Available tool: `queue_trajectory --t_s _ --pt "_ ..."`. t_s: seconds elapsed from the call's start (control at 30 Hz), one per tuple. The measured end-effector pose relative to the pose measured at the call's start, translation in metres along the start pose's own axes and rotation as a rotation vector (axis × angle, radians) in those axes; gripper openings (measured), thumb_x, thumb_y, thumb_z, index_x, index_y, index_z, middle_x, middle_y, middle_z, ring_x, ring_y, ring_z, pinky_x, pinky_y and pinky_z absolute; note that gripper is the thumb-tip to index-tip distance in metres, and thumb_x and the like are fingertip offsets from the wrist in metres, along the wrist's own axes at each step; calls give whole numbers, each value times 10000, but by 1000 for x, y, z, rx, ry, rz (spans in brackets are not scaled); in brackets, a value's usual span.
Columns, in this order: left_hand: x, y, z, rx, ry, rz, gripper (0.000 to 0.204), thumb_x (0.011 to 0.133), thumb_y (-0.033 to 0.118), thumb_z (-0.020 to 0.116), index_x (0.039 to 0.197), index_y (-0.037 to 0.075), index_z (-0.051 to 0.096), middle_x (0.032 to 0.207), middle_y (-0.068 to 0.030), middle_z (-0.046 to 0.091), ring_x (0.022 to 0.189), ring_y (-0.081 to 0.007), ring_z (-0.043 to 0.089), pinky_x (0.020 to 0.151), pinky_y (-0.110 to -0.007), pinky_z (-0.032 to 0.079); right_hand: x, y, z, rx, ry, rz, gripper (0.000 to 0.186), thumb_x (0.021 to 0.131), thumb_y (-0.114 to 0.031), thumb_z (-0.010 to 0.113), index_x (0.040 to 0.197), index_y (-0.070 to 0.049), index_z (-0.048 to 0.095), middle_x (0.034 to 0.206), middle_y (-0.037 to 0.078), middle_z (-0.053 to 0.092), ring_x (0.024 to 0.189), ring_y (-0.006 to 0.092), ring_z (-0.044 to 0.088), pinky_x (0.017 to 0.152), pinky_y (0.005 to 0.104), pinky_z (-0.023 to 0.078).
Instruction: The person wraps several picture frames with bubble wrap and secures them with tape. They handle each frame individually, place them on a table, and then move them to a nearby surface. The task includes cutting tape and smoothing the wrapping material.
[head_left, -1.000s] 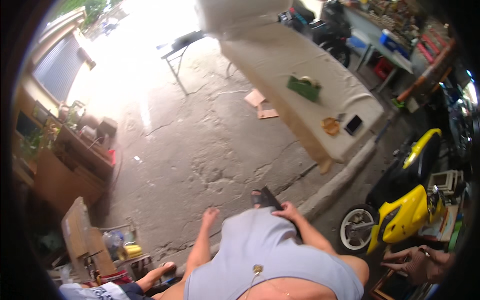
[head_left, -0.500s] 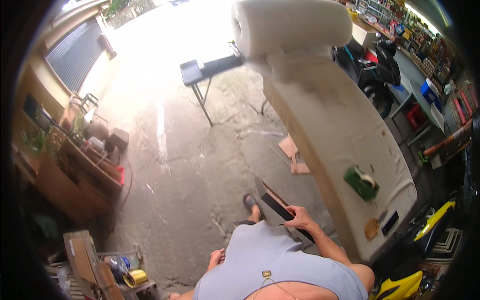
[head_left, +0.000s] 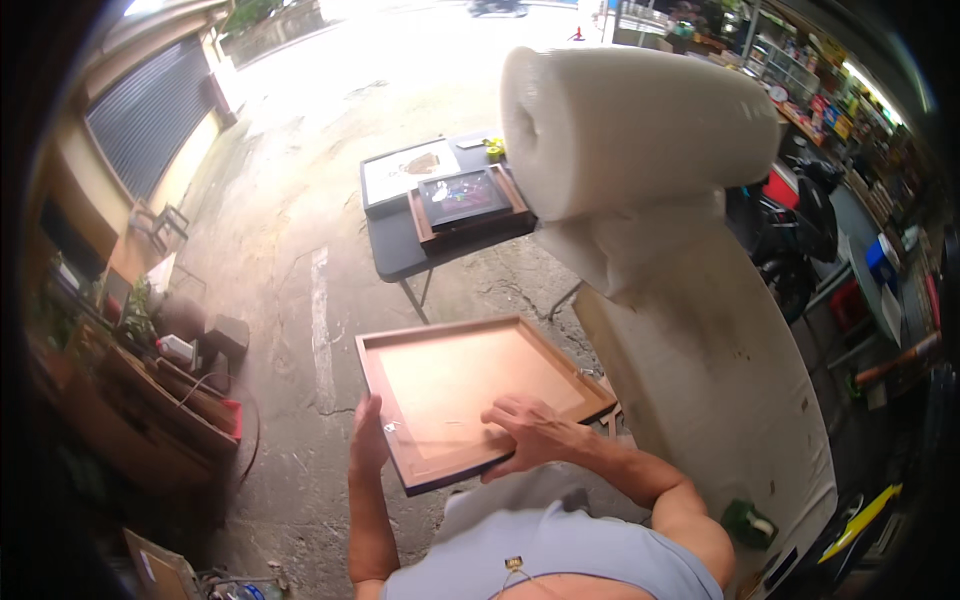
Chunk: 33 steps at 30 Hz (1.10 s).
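Note:
In front of my body is a large picture frame (head_left: 455, 385), its brown backing facing up and its dark outer edge toward me. My left hand (head_left: 368, 437) grips its left side; most of the fingers are hidden by the frame. At the near edge, my right hand (head_left: 530, 432) holds on, fingers bent over the backing and thumb down by the rim. Ahead, a dark folding table (head_left: 400, 260) carries a light picture in a dark frame (head_left: 405, 172) and a smaller dark framed picture (head_left: 465, 197) resting on a brown frame (head_left: 428, 232).
To the right stretches a long cloth-covered table (head_left: 720, 350) with a big roll of bubble wrap (head_left: 650, 130) at its far end. A green tape dispenser (head_left: 748, 524) sits near me. Beyond stands a scooter (head_left: 800, 225); wooden boards (head_left: 150, 400) lean at left.
The frame has come up from low beside my right leg to lie before me, backing upward. My left hand has risen from my side onto its left edge. The view has shifted toward the folding table.

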<state>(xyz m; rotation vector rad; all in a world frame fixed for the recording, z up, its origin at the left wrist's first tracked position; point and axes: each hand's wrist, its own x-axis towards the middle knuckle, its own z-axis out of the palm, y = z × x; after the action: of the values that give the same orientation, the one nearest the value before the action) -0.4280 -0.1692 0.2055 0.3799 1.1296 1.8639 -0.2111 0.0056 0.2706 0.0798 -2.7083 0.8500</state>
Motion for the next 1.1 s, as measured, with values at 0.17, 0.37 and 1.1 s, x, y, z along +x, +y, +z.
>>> queue_trajectory --t_s 0.17,0.37,1.1 --pt "75 50 13 165 254 -114 531 810 235 574 1203 -68 386 1084 -138 540 934 -181 562 794 -272 459 120 100 -17 -126 -90 -142 729 538 -578 734 888 33 543 809 117 518 763 239 506 699 336 414" --pt "201 102 -41 71 242 -63 556 760 153 612 1189 -102 369 1040 -156 561 909 -193 588 749 -264 484 262 177 -38 -199 -199 -235 737 535 -556 752 931 25 531 799 102 498 787 229 498 713 332 402" --pt "793 119 -260 376 -167 -493 524 784 179 643 1215 19 392 998 -80 569 849 -183 594 676 -413 527 586 577 75 -444 -188 333 568 406 -236 784 886 -71 528 909 77 539 924 235 506 814 333 407"
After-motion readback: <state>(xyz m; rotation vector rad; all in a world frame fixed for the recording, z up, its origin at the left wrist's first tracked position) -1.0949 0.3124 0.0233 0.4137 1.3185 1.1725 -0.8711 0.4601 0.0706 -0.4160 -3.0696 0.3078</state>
